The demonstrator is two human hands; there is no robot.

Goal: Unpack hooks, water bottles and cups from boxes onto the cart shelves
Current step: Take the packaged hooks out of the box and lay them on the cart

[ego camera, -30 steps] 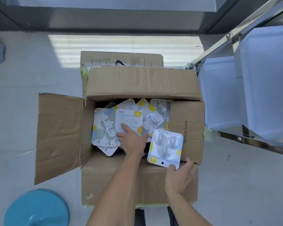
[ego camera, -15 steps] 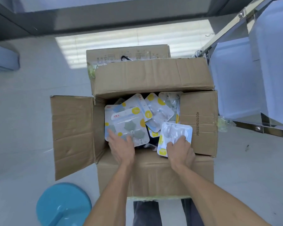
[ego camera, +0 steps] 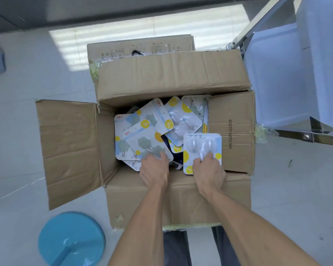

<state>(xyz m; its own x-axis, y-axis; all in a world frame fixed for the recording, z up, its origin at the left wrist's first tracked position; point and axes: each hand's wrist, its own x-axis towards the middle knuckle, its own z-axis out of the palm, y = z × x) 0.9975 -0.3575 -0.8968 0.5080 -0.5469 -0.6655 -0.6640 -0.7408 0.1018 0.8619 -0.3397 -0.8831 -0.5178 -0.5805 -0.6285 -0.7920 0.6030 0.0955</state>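
An open cardboard box (ego camera: 231, 131) on the floor holds several flat packs of wall hooks. My left hand (ego camera: 155, 170) grips the near edge of a pack with green leaf-shaped hooks (ego camera: 145, 142) inside the box. My right hand (ego camera: 209, 172) holds a pack with white round hooks (ego camera: 201, 145) by its near edge, at the box's right side above the other packs. More hook packs (ego camera: 178, 120) lie jumbled behind. No bottles or cups show.
A second cardboard box (ego camera: 140, 46) stands behind the open one. The cart's metal frame (ego camera: 308, 136) and pale shelf panels (ego camera: 277, 77) are at the right. A blue round stool (ego camera: 71, 239) sits at the lower left on the pale floor.
My right hand brought the white hook pack down from the box's near edge and now grips it from above. My left hand left the upper pack and took hold of the green hook pack.
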